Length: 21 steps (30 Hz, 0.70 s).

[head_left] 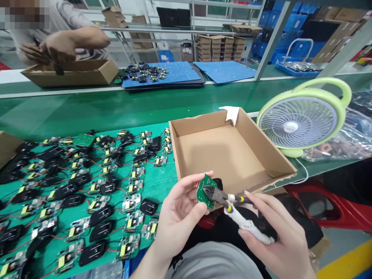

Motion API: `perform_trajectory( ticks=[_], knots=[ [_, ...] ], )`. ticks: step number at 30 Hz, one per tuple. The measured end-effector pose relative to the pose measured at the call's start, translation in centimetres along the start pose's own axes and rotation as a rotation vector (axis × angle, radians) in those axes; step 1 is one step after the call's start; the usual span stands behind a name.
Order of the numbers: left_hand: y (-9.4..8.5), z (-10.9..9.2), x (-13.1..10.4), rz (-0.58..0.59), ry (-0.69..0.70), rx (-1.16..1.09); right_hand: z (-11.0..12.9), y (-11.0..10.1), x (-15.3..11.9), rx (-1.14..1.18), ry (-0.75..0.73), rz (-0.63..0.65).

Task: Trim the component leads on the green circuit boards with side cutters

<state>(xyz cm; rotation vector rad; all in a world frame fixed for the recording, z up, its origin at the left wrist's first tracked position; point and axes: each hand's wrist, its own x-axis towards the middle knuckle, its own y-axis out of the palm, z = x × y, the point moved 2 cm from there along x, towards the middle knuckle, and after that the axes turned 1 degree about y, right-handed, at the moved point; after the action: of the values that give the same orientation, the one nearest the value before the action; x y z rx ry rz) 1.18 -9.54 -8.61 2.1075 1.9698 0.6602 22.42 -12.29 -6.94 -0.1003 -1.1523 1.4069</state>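
Note:
My left hand (183, 213) holds a small green circuit board (205, 190) between thumb and fingers, its soldered side facing up. My right hand (276, 224) is closed on cutting pliers (217, 195) with white and yellow-banded handles. The jaws of the pliers lie at the face of the board. Beyond both hands stands a shallow cardboard box (221, 153) with bare inner floor. On the green mat to the left, several circuit boards (128, 246) with yellow parts lie in rows, joined by wires to black housings (92, 252).
A green fan (300, 118) stands right of the box, with bagged parts (340, 145) beside it. Across the bench, a person's hands (59, 46) work over a cardboard box (72, 75). Blue mats (180, 73) lie there, one bearing small parts. A red stool (337, 207) is at right.

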Motion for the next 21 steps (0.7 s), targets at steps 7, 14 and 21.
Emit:
perform_trajectory(
  ticks=[7,14,21],
  knots=[
    [-0.05,0.05,0.06,0.013,-0.004,-0.013,-0.09,0.17,0.04,0.018,-0.025,-0.016],
    [-0.05,0.14,0.12,0.006,-0.018,-0.028,-0.04,0.47,0.04,0.055,-0.015,-0.033],
    [-0.19,0.08,0.07,-0.045,-0.037,0.014,0.05,0.75,0.06,0.069,0.002,-0.05]
  ],
)
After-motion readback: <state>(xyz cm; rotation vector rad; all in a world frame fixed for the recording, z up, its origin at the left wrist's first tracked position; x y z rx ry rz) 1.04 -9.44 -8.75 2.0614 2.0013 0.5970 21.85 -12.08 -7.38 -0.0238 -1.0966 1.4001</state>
